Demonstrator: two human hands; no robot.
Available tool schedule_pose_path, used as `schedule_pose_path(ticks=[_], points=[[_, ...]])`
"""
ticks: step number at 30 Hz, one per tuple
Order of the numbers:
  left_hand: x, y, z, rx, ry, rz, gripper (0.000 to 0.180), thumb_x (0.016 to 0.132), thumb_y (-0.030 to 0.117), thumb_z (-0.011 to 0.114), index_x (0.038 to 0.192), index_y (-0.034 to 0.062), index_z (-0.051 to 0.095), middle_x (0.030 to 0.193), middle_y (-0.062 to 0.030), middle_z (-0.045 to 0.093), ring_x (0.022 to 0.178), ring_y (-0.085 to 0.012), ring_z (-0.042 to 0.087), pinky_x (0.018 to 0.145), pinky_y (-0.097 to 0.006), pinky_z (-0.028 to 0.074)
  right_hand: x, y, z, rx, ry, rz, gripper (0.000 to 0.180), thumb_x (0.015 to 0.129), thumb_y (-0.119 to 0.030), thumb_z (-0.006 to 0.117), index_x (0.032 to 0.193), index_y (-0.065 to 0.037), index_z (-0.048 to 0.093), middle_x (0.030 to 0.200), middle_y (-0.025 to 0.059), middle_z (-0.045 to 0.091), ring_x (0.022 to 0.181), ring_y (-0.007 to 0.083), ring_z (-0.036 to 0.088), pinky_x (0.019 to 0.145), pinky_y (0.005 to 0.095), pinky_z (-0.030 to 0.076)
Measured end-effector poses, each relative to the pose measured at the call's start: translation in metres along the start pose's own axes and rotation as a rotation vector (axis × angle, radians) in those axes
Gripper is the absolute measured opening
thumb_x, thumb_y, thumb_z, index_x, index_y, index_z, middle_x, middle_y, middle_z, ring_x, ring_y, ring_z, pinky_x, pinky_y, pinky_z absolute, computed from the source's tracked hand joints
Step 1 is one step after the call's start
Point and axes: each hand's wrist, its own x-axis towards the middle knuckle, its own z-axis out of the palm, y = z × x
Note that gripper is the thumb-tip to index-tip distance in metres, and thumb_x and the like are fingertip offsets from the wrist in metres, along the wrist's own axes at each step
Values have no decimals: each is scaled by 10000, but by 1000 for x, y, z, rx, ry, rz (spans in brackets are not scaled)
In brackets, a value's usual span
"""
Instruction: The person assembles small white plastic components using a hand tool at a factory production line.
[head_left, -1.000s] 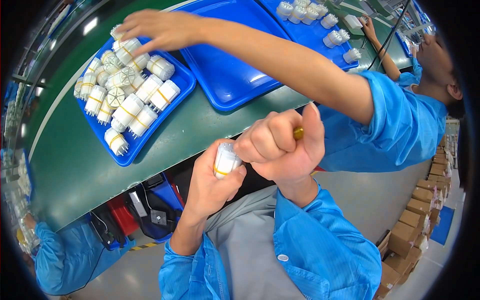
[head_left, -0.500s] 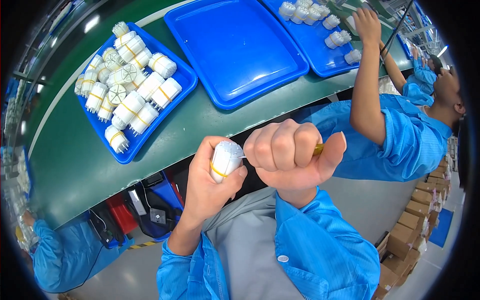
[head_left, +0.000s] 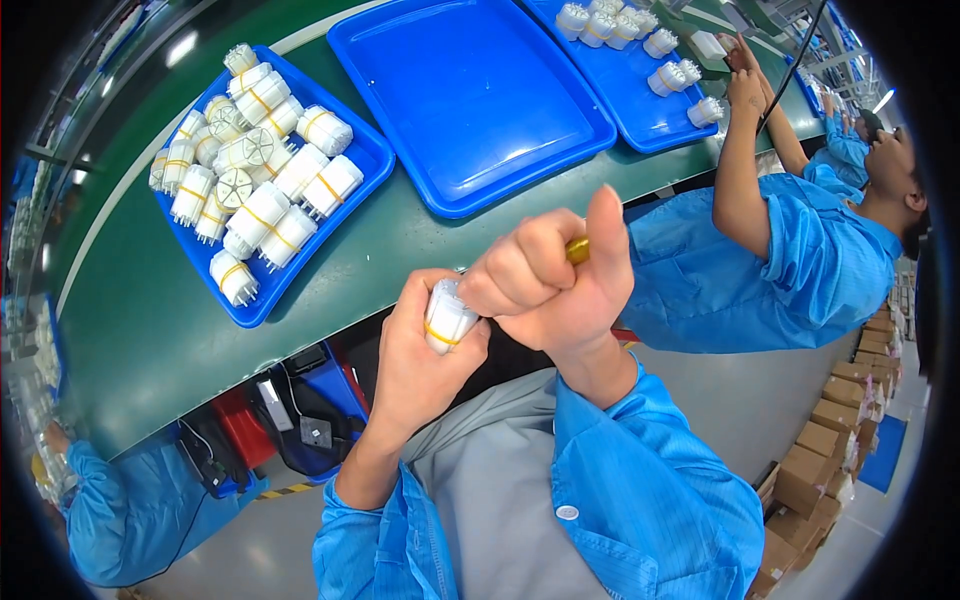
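Observation:
In my left hand (head_left: 425,365) is a short white cylindrical part (head_left: 447,322) with a yellow band round it, its top end tilted up. My right hand (head_left: 555,275) is in a fist round a thin tool with a yellow handle (head_left: 577,250). The handle's end shows between thumb and fingers; the tool's working end is hidden. The right fingers lie against the top of the white part. Ahead on the left, a blue tray (head_left: 375,165) holds several similar banded white parts (head_left: 260,215), some with pins sticking out.
A bare blue tray (head_left: 490,110) lies in the middle of the green table (head_left: 350,270). Farther right, another blue tray (head_left: 650,130) carries several white parts. A co-worker in blue (head_left: 740,240) works at the right. Cartons (head_left: 805,480) line the floor; bags and bins (head_left: 300,420) sit below the table.
My right hand has turned thumb-up and moved left, over the top of the white part. The tool's metal tip no longer shows. The co-worker's hands have come together round something.

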Motion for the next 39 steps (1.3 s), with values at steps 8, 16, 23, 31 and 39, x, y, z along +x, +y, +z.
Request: schedule_pose_path(ticks=[8, 16, 23, 31, 39], points=[[-3, 14, -6, -256, -37, -177, 360, 834, 44, 703, 1130, 21, 499, 882, -45, 623, 674, -75, 587, 585, -239, 484, -7, -8, 9, -141, -140, -266, 650, 995, -638, 242, 586, -134, 284, 513, -27, 306, 471, 128, 216, 483, 314, 221], [-3, 17, 2, 18, 89, -4, 353, 752, 20, 745, 1065, 27, 581, 896, -87, 692, 801, -129, 668, 705, -285, 529, -5, 6, 9, -186, -157, -262, 639, 1009, -589, 280, 576, -119, 288, 505, -1, 325, 465, 139, 223, 474, 316, 231], [-3, 10, 3, 239, 130, 44, 344, 783, 34, 724, 1095, 18, 582, 901, -105, 698, 808, -145, 676, 685, -303, 527, -8, 10, 2, -207, -91, -160, 626, 1020, -562, 272, 573, -123, 280, 503, -17, 291, 469, 121, 206, 481, 319, 217], [-6, 10, -6, -116, 79, -98, 391, 773, 35, 732, 1107, 9, 531, 874, -83, 663, 772, -112, 631, 694, -272, 504, -8, -3, 1, -98, -115, -209, 604, 1023, -560, 237, 595, -139, 298, 518, -28, 304, 476, 126, 216, 491, 314, 215], [-5, 13, 4, 69, 174, 52, 414, 738, 19, 754, 1072, 21, 509, 844, -123, 693, 746, -170, 686, 654, -292, 524, -8, 5, 13, -200, -138, -255, 609, 1012, -538, 334, 572, -119, 301, 500, -4, 323, 474, 136, 238, 490, 323, 236]])
